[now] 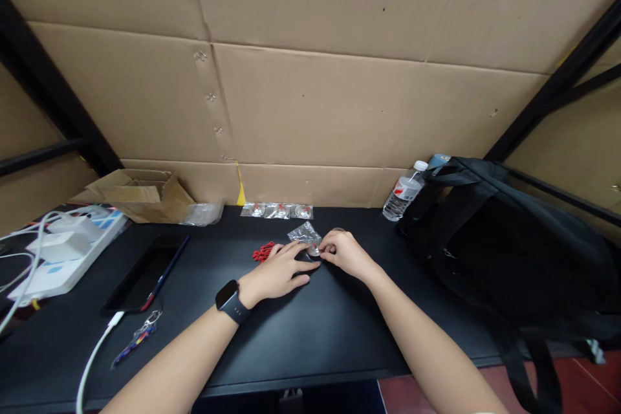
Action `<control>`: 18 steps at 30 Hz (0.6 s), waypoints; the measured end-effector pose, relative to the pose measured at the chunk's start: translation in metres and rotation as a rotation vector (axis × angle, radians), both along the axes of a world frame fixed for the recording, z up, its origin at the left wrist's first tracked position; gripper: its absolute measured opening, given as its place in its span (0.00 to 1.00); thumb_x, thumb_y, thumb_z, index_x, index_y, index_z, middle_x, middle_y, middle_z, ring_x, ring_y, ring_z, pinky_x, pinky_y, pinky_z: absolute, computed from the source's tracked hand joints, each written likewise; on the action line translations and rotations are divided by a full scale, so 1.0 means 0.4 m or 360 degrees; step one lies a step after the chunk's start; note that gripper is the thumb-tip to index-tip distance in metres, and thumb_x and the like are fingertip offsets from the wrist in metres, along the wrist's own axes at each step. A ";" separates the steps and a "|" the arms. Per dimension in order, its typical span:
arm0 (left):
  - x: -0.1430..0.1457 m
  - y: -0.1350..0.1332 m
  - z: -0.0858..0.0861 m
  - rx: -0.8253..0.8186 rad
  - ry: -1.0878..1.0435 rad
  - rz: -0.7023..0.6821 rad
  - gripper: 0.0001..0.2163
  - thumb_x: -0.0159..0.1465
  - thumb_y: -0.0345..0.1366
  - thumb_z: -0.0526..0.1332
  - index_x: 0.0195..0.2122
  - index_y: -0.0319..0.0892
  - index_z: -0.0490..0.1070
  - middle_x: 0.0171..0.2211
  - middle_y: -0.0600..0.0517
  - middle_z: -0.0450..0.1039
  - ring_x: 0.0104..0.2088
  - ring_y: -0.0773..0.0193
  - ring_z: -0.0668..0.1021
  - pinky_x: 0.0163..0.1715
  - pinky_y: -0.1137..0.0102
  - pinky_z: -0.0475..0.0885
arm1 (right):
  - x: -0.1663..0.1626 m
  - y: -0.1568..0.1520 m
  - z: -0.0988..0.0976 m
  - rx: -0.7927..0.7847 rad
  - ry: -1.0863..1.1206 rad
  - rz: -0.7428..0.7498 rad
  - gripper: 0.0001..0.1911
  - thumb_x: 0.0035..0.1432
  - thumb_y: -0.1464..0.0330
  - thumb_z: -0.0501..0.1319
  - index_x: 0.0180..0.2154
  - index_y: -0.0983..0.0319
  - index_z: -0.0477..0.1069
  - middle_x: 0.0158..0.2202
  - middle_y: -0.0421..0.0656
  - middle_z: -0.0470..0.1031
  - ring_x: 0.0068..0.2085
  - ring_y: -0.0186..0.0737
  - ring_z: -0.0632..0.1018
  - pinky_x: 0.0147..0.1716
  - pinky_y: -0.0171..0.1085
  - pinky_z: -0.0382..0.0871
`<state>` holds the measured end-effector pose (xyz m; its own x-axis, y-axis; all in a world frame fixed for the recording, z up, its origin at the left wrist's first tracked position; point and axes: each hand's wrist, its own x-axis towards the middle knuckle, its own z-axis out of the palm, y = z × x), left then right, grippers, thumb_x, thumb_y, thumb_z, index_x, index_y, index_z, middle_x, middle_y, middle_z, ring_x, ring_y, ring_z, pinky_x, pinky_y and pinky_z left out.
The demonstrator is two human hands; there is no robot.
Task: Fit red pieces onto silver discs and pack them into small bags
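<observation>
Head view, and from where I stand both bare hands meet over a small, clear, crinkled plastic packet [305,231] with a round, silvery piece [314,250] at its near end, lying on the smooth black tabletop [315,336]. The left hand [280,270] (the one with a dark, square-faced watch [228,295] on its wrist) rests palm down, fingers spread, grasping nothing, a fingertip by the packet. The right hand [347,252] is curled, thumb and forefinger together beside the silvery piece; whether they grip it, I can't tell. Small bright-red pieces [263,252] lie just beside the left hand.
</observation>
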<state>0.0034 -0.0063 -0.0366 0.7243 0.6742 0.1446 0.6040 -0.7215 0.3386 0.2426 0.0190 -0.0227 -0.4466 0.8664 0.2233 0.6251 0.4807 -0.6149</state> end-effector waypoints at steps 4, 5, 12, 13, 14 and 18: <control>0.000 -0.003 0.000 0.0015 -0.0039 0.0000 0.19 0.70 0.40 0.59 0.61 0.64 0.68 0.70 0.53 0.55 0.69 0.43 0.59 0.62 0.48 0.59 | -0.013 0.003 -0.018 0.0133 -0.0100 -0.0108 0.05 0.53 0.74 0.70 0.32 0.60 0.79 0.33 0.40 0.76 0.32 0.35 0.76 0.35 0.33 0.68; 0.000 -0.004 0.001 0.0020 -0.0037 -0.0005 0.19 0.70 0.39 0.58 0.61 0.64 0.68 0.70 0.53 0.55 0.69 0.44 0.58 0.63 0.48 0.58 | -0.016 0.003 -0.021 0.0176 -0.0136 -0.0156 0.05 0.52 0.73 0.71 0.32 0.59 0.78 0.33 0.40 0.76 0.33 0.36 0.76 0.35 0.33 0.67; 0.003 -0.009 0.013 0.0056 -0.0020 -0.0038 0.18 0.70 0.36 0.58 0.59 0.63 0.71 0.70 0.53 0.55 0.68 0.44 0.60 0.61 0.47 0.59 | -0.030 0.017 -0.027 0.0364 -0.0308 -0.0348 0.13 0.51 0.65 0.74 0.34 0.58 0.72 0.35 0.37 0.72 0.35 0.35 0.74 0.34 0.32 0.61; 0.003 -0.008 0.015 0.0055 -0.0025 -0.0041 0.18 0.70 0.37 0.58 0.58 0.62 0.72 0.70 0.53 0.56 0.68 0.44 0.60 0.61 0.48 0.59 | -0.034 0.020 -0.029 0.0381 -0.0342 -0.0346 0.13 0.52 0.65 0.74 0.34 0.58 0.72 0.35 0.37 0.72 0.35 0.35 0.75 0.34 0.32 0.60; 0.003 -0.008 0.016 0.0053 -0.0033 -0.0041 0.17 0.69 0.37 0.59 0.57 0.61 0.73 0.69 0.52 0.57 0.68 0.45 0.60 0.61 0.48 0.59 | -0.039 0.023 -0.031 0.0403 -0.0382 -0.0346 0.13 0.52 0.64 0.74 0.35 0.58 0.72 0.35 0.37 0.72 0.36 0.36 0.75 0.35 0.33 0.60; -0.003 -0.001 0.021 0.0020 -0.0042 -0.0034 0.14 0.69 0.39 0.59 0.54 0.60 0.76 0.68 0.52 0.58 0.68 0.45 0.59 0.61 0.48 0.59 | -0.058 0.030 -0.038 0.0495 -0.0510 -0.0421 0.10 0.57 0.64 0.71 0.36 0.58 0.72 0.37 0.40 0.73 0.38 0.39 0.75 0.38 0.35 0.59</control>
